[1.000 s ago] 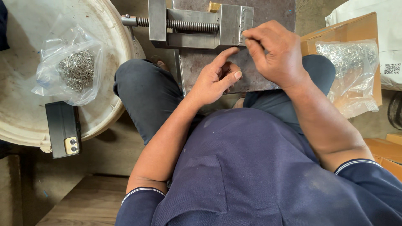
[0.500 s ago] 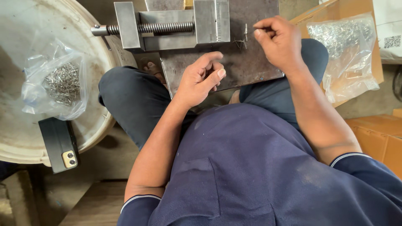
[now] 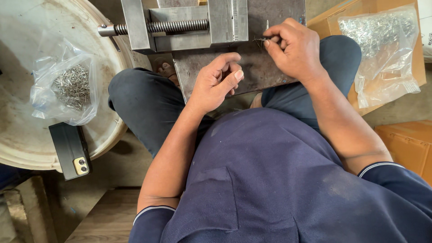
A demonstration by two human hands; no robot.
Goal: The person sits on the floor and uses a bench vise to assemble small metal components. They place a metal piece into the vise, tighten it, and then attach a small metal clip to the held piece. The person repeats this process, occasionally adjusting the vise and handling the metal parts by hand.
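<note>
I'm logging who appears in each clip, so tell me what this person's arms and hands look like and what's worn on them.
Both hands, the left hand and the right hand, are bare: no gloves, rings or watch show. The forearms are uncovered. A navy short-sleeved shirt covers the upper arms, each sleeve ending in a cuff with a thin white stripe.

L hand [image 3: 218, 81] curled shut, off plate [image 3: 265, 67]
</note>
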